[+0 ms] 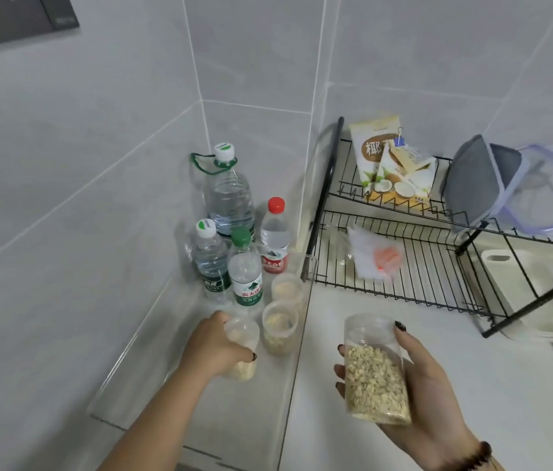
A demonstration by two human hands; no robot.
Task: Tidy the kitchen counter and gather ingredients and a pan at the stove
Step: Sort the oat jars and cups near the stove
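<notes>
While gripped, two clear jars: right hand [428,396] round oat jar [375,368], left hand [214,345] round pale-flake jar [242,348].

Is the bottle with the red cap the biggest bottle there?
No, the red-capped bottle is small; the white-capped bottle with the green handle behind it stands far taller and wider.

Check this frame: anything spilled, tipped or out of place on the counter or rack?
No spill shows. The bottles stand upright. One oddity: a crumpled clear plastic bag with something orange inside lies on the dish rack's lower shelf. Each hand holds a jar: left hand, right hand.
</notes>
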